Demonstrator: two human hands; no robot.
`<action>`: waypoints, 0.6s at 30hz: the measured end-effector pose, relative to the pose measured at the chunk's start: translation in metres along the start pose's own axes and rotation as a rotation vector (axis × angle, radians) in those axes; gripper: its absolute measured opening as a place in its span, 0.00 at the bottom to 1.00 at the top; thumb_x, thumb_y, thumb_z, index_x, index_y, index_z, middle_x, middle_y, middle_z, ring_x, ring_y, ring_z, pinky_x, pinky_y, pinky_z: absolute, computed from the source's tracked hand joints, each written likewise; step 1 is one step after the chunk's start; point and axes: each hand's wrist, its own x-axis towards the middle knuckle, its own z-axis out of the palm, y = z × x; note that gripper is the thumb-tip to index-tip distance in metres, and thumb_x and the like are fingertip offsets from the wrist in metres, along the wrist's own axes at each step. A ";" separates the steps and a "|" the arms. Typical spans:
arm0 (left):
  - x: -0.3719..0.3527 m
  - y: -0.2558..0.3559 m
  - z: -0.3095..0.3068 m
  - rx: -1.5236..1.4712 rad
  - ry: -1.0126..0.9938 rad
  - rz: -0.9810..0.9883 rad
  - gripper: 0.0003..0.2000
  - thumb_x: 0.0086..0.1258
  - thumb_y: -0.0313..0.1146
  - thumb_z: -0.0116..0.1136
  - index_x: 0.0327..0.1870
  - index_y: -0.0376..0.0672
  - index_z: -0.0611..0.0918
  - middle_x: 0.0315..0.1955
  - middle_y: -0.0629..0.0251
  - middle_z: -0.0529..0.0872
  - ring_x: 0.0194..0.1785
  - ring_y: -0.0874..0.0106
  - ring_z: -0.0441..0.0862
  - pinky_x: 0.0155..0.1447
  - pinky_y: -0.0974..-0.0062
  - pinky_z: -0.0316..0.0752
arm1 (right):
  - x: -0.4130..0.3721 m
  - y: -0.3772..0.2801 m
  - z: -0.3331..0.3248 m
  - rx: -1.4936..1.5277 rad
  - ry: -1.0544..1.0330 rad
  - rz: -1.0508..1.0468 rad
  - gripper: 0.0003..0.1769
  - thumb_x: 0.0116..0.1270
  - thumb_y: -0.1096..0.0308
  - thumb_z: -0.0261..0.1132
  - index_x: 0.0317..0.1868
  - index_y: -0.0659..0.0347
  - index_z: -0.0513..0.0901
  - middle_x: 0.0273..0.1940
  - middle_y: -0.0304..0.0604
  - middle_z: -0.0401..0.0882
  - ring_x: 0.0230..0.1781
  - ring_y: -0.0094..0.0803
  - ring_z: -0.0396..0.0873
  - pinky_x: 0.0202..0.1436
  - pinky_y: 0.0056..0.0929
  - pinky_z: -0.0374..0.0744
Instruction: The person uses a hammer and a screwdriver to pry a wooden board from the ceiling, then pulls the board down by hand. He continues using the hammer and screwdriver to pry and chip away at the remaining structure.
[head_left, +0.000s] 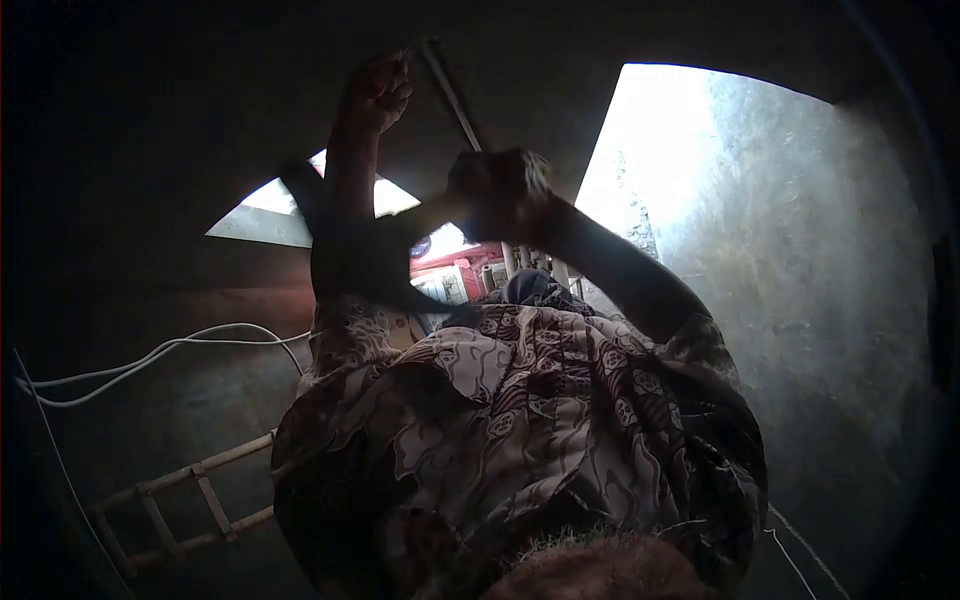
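My left hand (380, 95) is raised at the upper left, its fingers curled; what they hold, if anything, is hidden. In the middle, my right hand (520, 185) is closed and partly blurred, dark against the light. A thin, straight rod (455, 100) slants from near my left hand down to the top of my right hand. Whether either hand grips the rod cannot be made out. Another dark forearm shape (432, 218) reaches the right hand from the left; whose it is cannot be told. Below spreads my patterned clothing (540, 390).
A ladder-like frame (205, 500) lies at the lower left, below pale looped cables (180, 342). Bright light falls on the wall (790, 230) at the right. Red and white items (450, 275) show beyond the arms. Thin cords (795, 560) hang at the lower right.
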 end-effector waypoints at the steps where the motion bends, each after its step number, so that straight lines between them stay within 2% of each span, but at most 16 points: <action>1: -0.002 -0.001 0.011 0.068 0.117 0.050 0.02 0.60 0.28 0.54 0.28 0.42 0.76 0.17 0.73 0.70 0.15 0.82 0.59 0.19 0.86 0.55 | -0.007 0.011 0.007 -0.106 -0.068 -0.057 0.09 0.52 0.67 0.62 0.27 0.61 0.70 0.18 0.43 0.72 0.14 0.40 0.75 0.13 0.34 0.72; 2: -0.005 -0.003 0.019 0.133 0.238 0.106 0.04 0.59 0.29 0.55 0.32 0.39 0.77 0.19 0.70 0.73 0.18 0.80 0.62 0.22 0.85 0.58 | 0.014 0.005 -0.003 -0.054 -0.377 0.631 0.12 0.56 0.64 0.61 0.29 0.63 0.70 0.15 0.47 0.73 0.14 0.45 0.76 0.14 0.37 0.72; 3: -0.013 -0.013 0.019 0.131 0.248 0.104 0.04 0.59 0.29 0.55 0.32 0.39 0.77 0.19 0.70 0.73 0.18 0.80 0.62 0.22 0.85 0.58 | 0.003 -0.001 0.000 -0.045 -0.382 0.633 0.12 0.56 0.64 0.61 0.29 0.63 0.70 0.15 0.47 0.73 0.14 0.45 0.76 0.14 0.37 0.72; 5: -0.007 -0.017 0.022 0.204 0.578 0.325 0.08 0.61 0.33 0.52 0.35 0.37 0.76 0.21 0.67 0.74 0.21 0.76 0.67 0.26 0.82 0.64 | -0.020 0.012 0.005 0.013 -0.293 0.629 0.13 0.60 0.62 0.59 0.31 0.64 0.69 0.13 0.49 0.73 0.14 0.47 0.76 0.15 0.40 0.73; 6: -0.013 -0.024 0.020 0.190 0.586 0.314 0.08 0.61 0.33 0.52 0.35 0.37 0.76 0.21 0.67 0.74 0.21 0.76 0.67 0.26 0.82 0.64 | -0.027 0.007 -0.003 0.037 -0.372 0.704 0.12 0.60 0.64 0.59 0.38 0.63 0.71 0.16 0.49 0.74 0.15 0.44 0.76 0.16 0.37 0.73; 7: -0.020 -0.022 0.016 0.286 0.503 0.331 0.10 0.63 0.34 0.51 0.38 0.36 0.75 0.24 0.65 0.75 0.27 0.74 0.71 0.29 0.80 0.68 | -0.037 0.009 -0.007 0.039 -0.383 0.695 0.12 0.60 0.64 0.59 0.38 0.63 0.71 0.16 0.49 0.74 0.15 0.44 0.76 0.16 0.37 0.73; 8: -0.029 -0.022 0.014 0.388 0.421 0.339 0.12 0.64 0.35 0.49 0.42 0.36 0.74 0.27 0.63 0.75 0.33 0.72 0.75 0.33 0.77 0.73 | -0.054 0.010 -0.007 0.009 -0.377 0.636 0.13 0.60 0.64 0.58 0.42 0.62 0.72 0.18 0.49 0.73 0.15 0.43 0.76 0.16 0.36 0.72; 9: -0.039 -0.028 0.018 0.389 0.425 0.334 0.12 0.64 0.35 0.49 0.42 0.36 0.74 0.27 0.63 0.75 0.33 0.72 0.75 0.33 0.77 0.73 | -0.071 0.009 -0.008 -0.023 -0.365 0.581 0.14 0.61 0.65 0.58 0.46 0.61 0.72 0.20 0.49 0.72 0.16 0.42 0.75 0.16 0.36 0.72; 10: -0.045 -0.039 0.027 0.256 0.515 0.473 0.13 0.64 0.34 0.49 0.46 0.37 0.73 0.33 0.60 0.77 0.37 0.69 0.76 0.39 0.73 0.74 | -0.085 0.011 -0.011 -0.023 -0.358 0.580 0.14 0.61 0.65 0.58 0.46 0.61 0.72 0.20 0.49 0.72 0.16 0.42 0.75 0.16 0.36 0.72; 11: -0.051 -0.052 0.035 0.118 0.602 0.603 0.14 0.65 0.33 0.49 0.49 0.38 0.72 0.39 0.57 0.78 0.42 0.67 0.77 0.44 0.69 0.75 | -0.099 0.010 -0.014 -0.035 -0.358 0.613 0.11 0.60 0.65 0.58 0.39 0.63 0.71 0.17 0.50 0.73 0.16 0.45 0.75 0.16 0.37 0.72; 12: -0.053 -0.069 0.044 0.187 0.719 0.805 0.17 0.61 0.32 0.55 0.51 0.37 0.70 0.42 0.55 0.77 0.45 0.65 0.76 0.49 0.67 0.74 | -0.115 0.009 -0.018 -0.047 -0.359 0.650 0.11 0.59 0.66 0.57 0.33 0.65 0.69 0.15 0.51 0.73 0.16 0.47 0.76 0.17 0.38 0.73; 13: -0.045 -0.079 0.044 0.187 0.715 0.800 0.17 0.61 0.32 0.55 0.51 0.37 0.70 0.42 0.55 0.77 0.45 0.65 0.76 0.49 0.67 0.74 | -0.130 0.010 -0.021 -0.050 -0.358 0.655 0.11 0.59 0.66 0.57 0.33 0.65 0.69 0.15 0.51 0.73 0.16 0.47 0.76 0.17 0.38 0.73; 15: -0.031 -0.088 0.060 1.021 0.916 1.213 0.21 0.58 0.29 0.59 0.51 0.35 0.69 0.45 0.55 0.75 0.48 0.65 0.75 0.53 0.65 0.73 | -0.157 0.013 -0.034 0.038 -0.231 0.903 0.11 0.62 0.63 0.56 0.33 0.65 0.70 0.15 0.51 0.72 0.17 0.48 0.75 0.15 0.38 0.70; 16: -0.026 -0.088 0.068 1.058 0.886 1.205 0.21 0.57 0.25 0.59 0.52 0.35 0.68 0.48 0.54 0.74 0.49 0.65 0.75 0.53 0.66 0.74 | -0.172 0.013 -0.042 -0.005 -0.272 0.961 0.13 0.63 0.61 0.56 0.32 0.65 0.70 0.15 0.52 0.72 0.17 0.50 0.75 0.16 0.39 0.70; 17: -0.019 -0.081 0.079 1.053 0.888 1.198 0.21 0.57 0.25 0.59 0.52 0.35 0.68 0.48 0.54 0.74 0.49 0.65 0.75 0.53 0.66 0.74 | -0.184 0.010 -0.050 -0.050 -0.316 1.018 0.15 0.64 0.59 0.55 0.31 0.65 0.71 0.15 0.53 0.73 0.18 0.51 0.75 0.17 0.39 0.71; 18: -0.013 -0.073 0.092 0.992 0.855 1.274 0.19 0.57 0.26 0.60 0.50 0.34 0.70 0.46 0.55 0.75 0.48 0.66 0.75 0.53 0.68 0.74 | -0.202 0.007 -0.056 -0.103 -0.344 1.078 0.15 0.65 0.59 0.54 0.32 0.66 0.73 0.18 0.54 0.72 0.20 0.51 0.74 0.18 0.40 0.70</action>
